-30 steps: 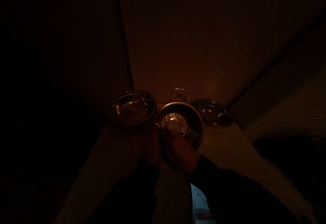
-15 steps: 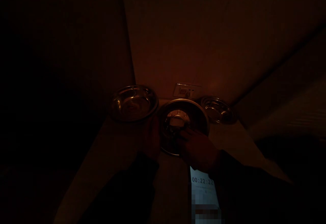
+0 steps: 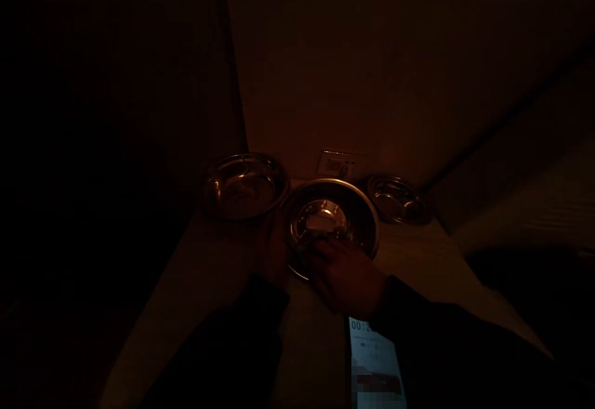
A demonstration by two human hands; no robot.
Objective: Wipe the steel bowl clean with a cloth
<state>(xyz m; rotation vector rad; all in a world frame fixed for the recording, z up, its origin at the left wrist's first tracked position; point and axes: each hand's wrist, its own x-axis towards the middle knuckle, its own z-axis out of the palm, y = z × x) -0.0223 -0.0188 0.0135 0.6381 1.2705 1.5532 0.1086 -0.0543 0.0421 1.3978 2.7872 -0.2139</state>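
Note:
In the dim light a deep metal bowl (image 3: pixel 365 211) stands at the middle of the table, between two other metal bowls. My left hand (image 3: pixel 274 248) is closed against its left rim, the fingers mostly lost in shadow. Reaching over the near right rim, my right hand (image 3: pixel 346 272) has its curled fingers down inside the bowl. They press low near the bottom, around something dark that I cannot make out. A pale, shiny patch shows on the bowl's bottom just beyond the fingertips.
A wide shallow metal bowl (image 3: pixel 244 189) stands at the back left, and a smaller metal dish (image 3: pixel 397 201) at the back right. A lit phone (image 3: pixel 376 359) with a timer lies near my right forearm. Behind, a socket plate (image 3: pixel 339 164) is on the wall.
My right hand has slid slightly left and towards me inside the bowl. The middle bowl has shifted a little to the left. More of its bottom now shows.

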